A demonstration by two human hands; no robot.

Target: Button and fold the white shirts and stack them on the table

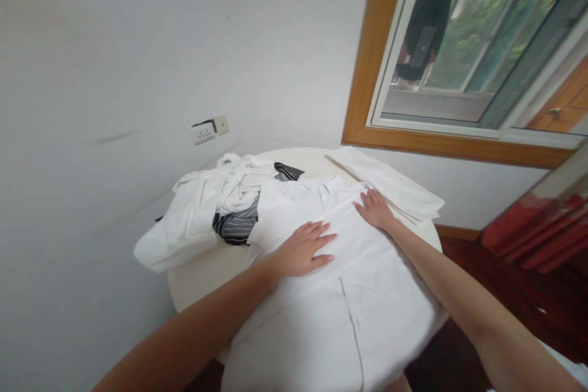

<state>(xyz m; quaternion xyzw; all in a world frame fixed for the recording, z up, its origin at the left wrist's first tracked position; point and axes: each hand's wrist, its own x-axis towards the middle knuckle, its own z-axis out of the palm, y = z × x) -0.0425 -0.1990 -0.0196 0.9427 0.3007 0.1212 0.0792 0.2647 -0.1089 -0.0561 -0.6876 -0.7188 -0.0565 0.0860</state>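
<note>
A white collared shirt (316, 312) lies spread over a round table, its collar toward the wall and its lower part hanging over the near edge. My left hand (304, 250) rests flat on the middle of the shirt, fingers spread. Near the shirt's right shoulder, my right hand (374, 208) presses on the cloth with its fingers stretched out. Neither hand grips anything. A dark line runs down the lower part of the shirt.
The round table (202, 272) stands against the wall. Rumpled white clothes (197, 208) and a dark striped cloth (237, 223) lie at left. A folded white piece (390, 180) lies at right. Beyond are a wall socket (203, 132), a wood-framed window (361, 73) and a red curtain (537, 226).
</note>
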